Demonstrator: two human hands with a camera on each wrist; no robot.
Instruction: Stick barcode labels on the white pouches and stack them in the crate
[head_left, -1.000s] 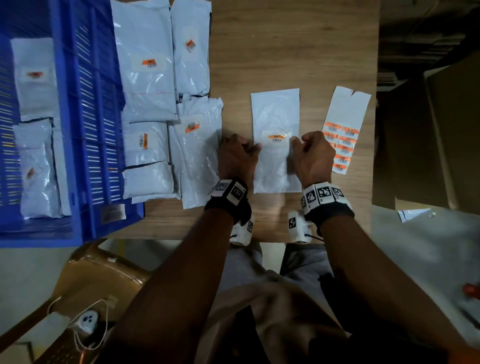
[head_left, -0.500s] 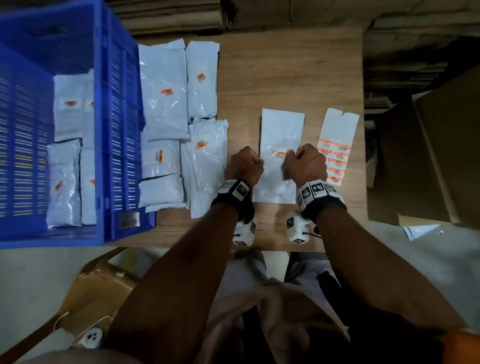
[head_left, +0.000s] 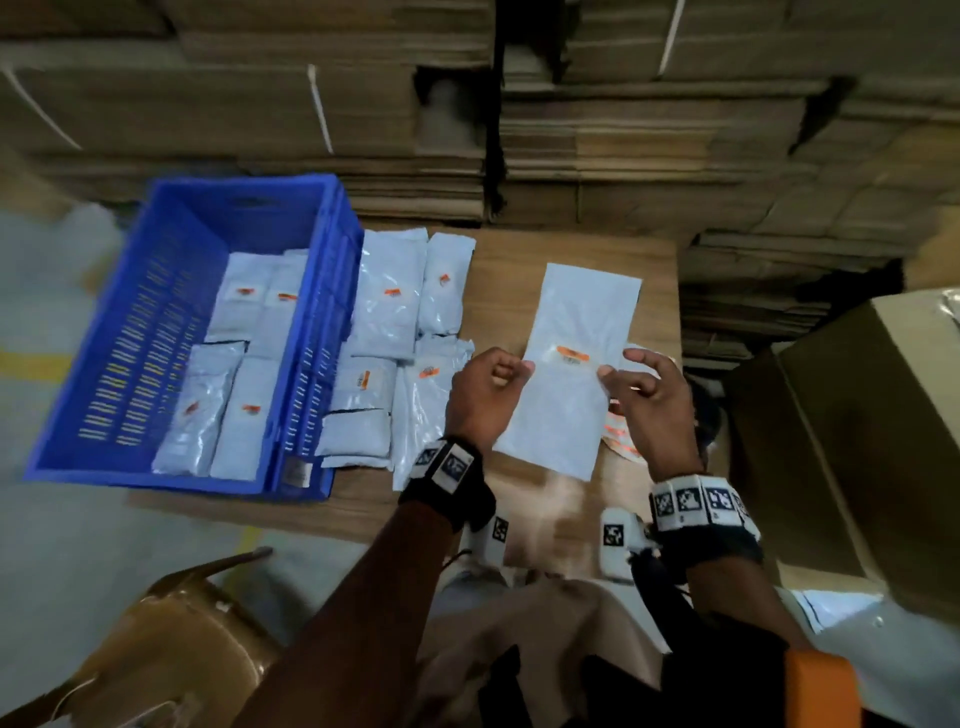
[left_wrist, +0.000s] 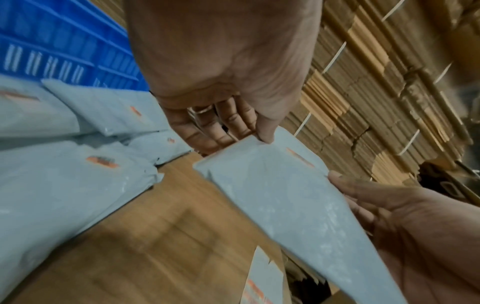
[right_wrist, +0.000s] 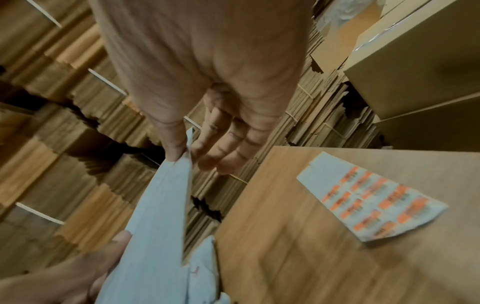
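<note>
Above the wooden table (head_left: 519, 270) I hold a flat white pouch (head_left: 571, 395) that carries an orange barcode label (head_left: 570, 354). My left hand (head_left: 491, 384) pinches its left edge, thumb on top (left_wrist: 265, 133). My right hand (head_left: 636, 387) pinches its right edge between thumb and forefinger (right_wrist: 176, 152). The label sheet (right_wrist: 369, 195) lies on the table under my right hand, mostly hidden in the head view. A blue crate (head_left: 124, 364) at the left holds several labelled pouches (head_left: 239, 410).
Several labelled white pouches (head_left: 389, 312) lie on the table between the crate and my hands. Bundles of flat cardboard (head_left: 623, 130) are stacked behind the table. A large cardboard box (head_left: 857, 426) stands at the right, and a brown chair (head_left: 171, 649) at the lower left.
Both hands pressed on the pouch on the table, beside its label; now they have lifted it off the table by its two side edges. My head view has tilted up.
</note>
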